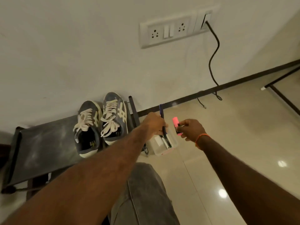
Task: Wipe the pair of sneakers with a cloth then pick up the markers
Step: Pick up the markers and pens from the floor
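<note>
A person's left hand [155, 123] grips a dark pen-like marker [162, 120] upright over a clear box [164, 142] on the tiled floor [235, 135], while the right hand [190, 129] pinches a pink marker [177, 125] just beside it, above the same box. More markers lie inside the box. The pair of grey-and-cream sneakers [100, 122] sits side by side, toes to the wall, on a low dark rack [42, 150] left of the box. A black cable [212, 59] runs from a wall socket [170, 31] down to the floor. An orange thread circles the right wrist; a grey-trousered knee shows below.
</note>
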